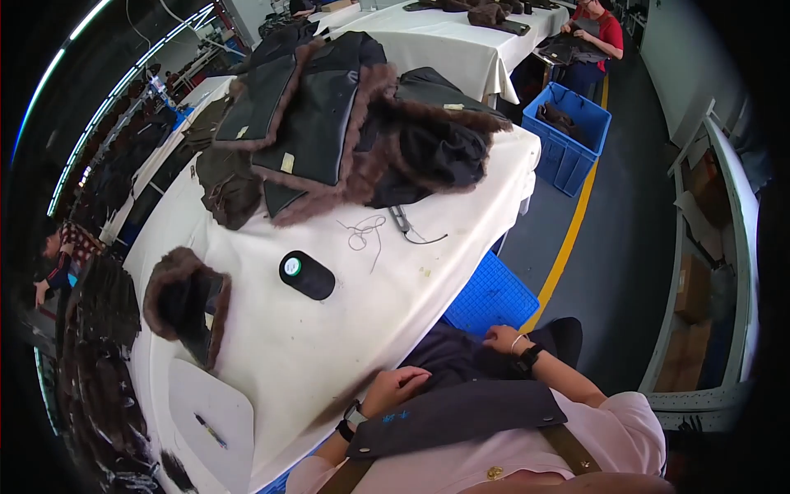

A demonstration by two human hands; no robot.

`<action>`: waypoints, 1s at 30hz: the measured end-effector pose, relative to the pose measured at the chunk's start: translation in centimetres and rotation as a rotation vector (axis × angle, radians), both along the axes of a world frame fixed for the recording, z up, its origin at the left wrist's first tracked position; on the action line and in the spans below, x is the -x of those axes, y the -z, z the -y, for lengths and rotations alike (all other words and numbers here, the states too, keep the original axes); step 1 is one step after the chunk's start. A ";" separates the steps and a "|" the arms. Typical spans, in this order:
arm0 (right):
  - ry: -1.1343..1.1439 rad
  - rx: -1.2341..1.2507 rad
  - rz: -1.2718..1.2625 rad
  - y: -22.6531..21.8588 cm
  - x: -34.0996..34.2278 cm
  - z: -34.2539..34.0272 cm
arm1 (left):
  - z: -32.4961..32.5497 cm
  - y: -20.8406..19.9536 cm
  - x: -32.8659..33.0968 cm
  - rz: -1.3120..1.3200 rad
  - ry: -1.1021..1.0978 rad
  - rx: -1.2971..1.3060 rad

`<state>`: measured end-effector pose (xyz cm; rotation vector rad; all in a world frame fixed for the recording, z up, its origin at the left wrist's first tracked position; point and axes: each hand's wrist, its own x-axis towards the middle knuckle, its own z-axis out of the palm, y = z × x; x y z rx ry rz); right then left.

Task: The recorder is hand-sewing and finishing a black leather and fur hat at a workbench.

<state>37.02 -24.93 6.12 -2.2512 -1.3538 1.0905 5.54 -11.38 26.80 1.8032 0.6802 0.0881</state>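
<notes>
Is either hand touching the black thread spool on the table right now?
No. The black thread spool lies alone on the white table, while the left hand and right hand rest on dark fabric in the lap.

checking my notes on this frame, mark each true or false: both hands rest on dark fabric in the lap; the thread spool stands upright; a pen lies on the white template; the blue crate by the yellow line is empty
1. True: left hand and right hand rest on the dark fabric.
2. False: the black thread spool lies on its side.
3. True: the pen lies on the white template.
4. False: the blue crate holds dark pieces.
</notes>
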 end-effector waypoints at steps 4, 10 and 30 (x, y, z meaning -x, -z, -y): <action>0.003 -0.130 -0.062 -10.3 0.0 -0.6 | -0.1 -2.9 1.1 0.082 -0.050 -0.027; -0.164 -0.512 -0.168 -24.7 6.7 -5.8 | 0.5 -3.1 3.5 0.380 -0.175 -0.185; 0.312 -1.360 0.695 -33.7 -1.2 -22.2 | 0.0 -0.9 7.2 0.127 -0.272 0.147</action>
